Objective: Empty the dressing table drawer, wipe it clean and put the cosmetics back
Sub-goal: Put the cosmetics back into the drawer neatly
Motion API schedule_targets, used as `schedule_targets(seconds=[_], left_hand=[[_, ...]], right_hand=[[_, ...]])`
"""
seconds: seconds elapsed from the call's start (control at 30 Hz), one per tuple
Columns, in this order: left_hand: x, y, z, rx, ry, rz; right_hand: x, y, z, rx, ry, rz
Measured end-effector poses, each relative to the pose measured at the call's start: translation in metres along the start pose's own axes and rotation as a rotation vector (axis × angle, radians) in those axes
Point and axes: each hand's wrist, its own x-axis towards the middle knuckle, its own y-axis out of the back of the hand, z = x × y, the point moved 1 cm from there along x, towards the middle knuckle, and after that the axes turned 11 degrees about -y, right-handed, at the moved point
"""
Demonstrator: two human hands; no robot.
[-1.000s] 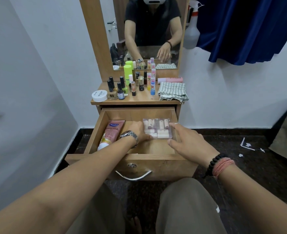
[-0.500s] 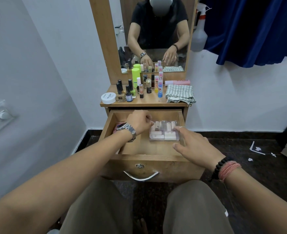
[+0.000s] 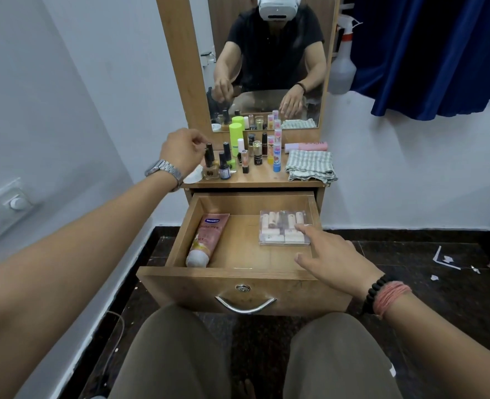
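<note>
The wooden drawer (image 3: 238, 274) stands pulled open. Inside it a pink Vaseline tube (image 3: 206, 240) lies along the left wall, and a clear plastic box of small tubes (image 3: 275, 230) sits at the back right. My right hand (image 3: 334, 256) reaches into the drawer with straight fingers, the index fingertip resting on that box. My left hand (image 3: 184, 152) is up at the tabletop, its fingertips pinching the black cap of a gold nail polish bottle (image 3: 210, 165). Several more small bottles (image 3: 255, 155) and a lime green bottle (image 3: 236, 136) stand beside it.
A folded striped cloth (image 3: 310, 166) and a pink tube (image 3: 305, 146) lie on the tabletop's right side; a white jar lid (image 3: 195, 174) peeks out behind my left wrist. Also around are a mirror (image 3: 267, 61), spray bottle (image 3: 342, 67), blue curtain (image 3: 439, 53), and paper scraps (image 3: 445, 259) on the floor.
My left hand has left the drawer and risen to the nail polish bottles on the tabletop. The pink tube is uncovered again. My right hand stays at the clear box.
</note>
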Motion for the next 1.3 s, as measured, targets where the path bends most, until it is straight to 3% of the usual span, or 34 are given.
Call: schedule_targets(seconds=[0.27,0.63,0.93,1.3], left_hand=[[0.009,-0.013,-0.017,0.061,-0.048,-0.133],[0.006,-0.014,-0.015,-0.025,0.014,-0.078],[-0.026,0.01,0.005,-0.103,-0.057,0.037],[-0.075,-0.061,0.019,-0.179,-0.106,-0.231]], right_hand=[[0.002,0.0,0.003,-0.011,-0.007,-0.005],[0.001,-0.001,0.001,-0.009,-0.001,-0.018],[-0.002,0.001,-0.001,-0.003,0.008,-0.018],[-0.002,0.0,-0.003,-0.005,0.014,-0.016]])
